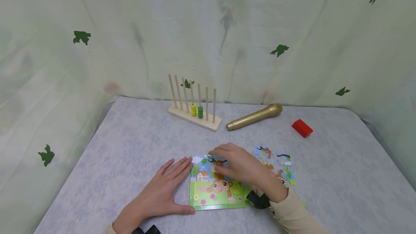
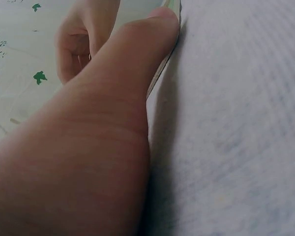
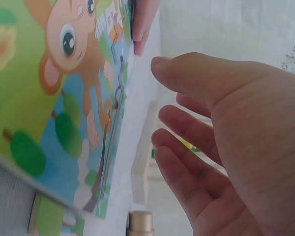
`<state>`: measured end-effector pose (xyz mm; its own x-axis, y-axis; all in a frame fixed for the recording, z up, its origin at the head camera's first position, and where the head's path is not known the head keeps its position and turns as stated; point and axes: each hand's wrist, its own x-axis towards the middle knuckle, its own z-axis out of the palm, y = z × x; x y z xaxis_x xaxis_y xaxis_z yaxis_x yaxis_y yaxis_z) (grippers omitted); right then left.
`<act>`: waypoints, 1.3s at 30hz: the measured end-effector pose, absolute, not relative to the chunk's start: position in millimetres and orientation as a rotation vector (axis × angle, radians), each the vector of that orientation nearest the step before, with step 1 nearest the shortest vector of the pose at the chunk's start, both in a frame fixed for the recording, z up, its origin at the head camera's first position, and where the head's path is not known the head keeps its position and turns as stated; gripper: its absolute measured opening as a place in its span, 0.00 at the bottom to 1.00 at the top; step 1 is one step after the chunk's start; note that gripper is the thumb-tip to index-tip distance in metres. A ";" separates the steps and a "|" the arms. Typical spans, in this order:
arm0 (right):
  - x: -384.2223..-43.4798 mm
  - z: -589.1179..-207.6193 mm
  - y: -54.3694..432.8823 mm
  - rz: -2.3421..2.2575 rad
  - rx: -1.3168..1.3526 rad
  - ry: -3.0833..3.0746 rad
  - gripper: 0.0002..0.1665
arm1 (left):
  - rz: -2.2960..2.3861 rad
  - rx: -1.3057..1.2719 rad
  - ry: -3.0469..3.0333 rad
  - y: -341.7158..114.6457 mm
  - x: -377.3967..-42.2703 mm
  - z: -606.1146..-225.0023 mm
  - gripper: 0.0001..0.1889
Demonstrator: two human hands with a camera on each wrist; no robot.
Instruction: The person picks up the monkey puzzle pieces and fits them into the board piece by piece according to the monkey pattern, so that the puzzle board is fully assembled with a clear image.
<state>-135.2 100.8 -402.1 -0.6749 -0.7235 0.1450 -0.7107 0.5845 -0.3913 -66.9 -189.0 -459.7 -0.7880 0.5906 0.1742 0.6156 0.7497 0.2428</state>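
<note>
A flat picture board with a monkey, a small house and flowers lies on the table in the head view. Along its left edge rests my left hand, fingers straight, thumb at the near corner. My right hand is over the upper right of the board, covering part of it. In the right wrist view that hand has loosely bent fingers, nothing between them, and stands apart from the board. Cut puzzle pieces with a similar picture lie right of the board, partly hidden by my right forearm.
Behind the board stands a wooden peg stand with yellow and green beads on two pegs. A gold microphone lies right of it. Farther right is a red block. A pale curtain hangs behind the table.
</note>
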 end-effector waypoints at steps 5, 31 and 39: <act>-132.6 -401.9 111.6 -0.675 -1.224 2.781 0.26 | -0.446 -0.987 -2.859 -189.3 -66.8 -459.8 0.65; -126.2 -396.6 176.6 -0.642 -1.069 2.919 0.27 | -0.429 -0.995 -2.897 -187.2 -68.7 -459.9 0.63; -131.8 -390.4 194.3 -0.690 -0.992 2.927 0.29 | -0.442 -0.984 -2.910 -187.8 -67.2 -458.0 0.63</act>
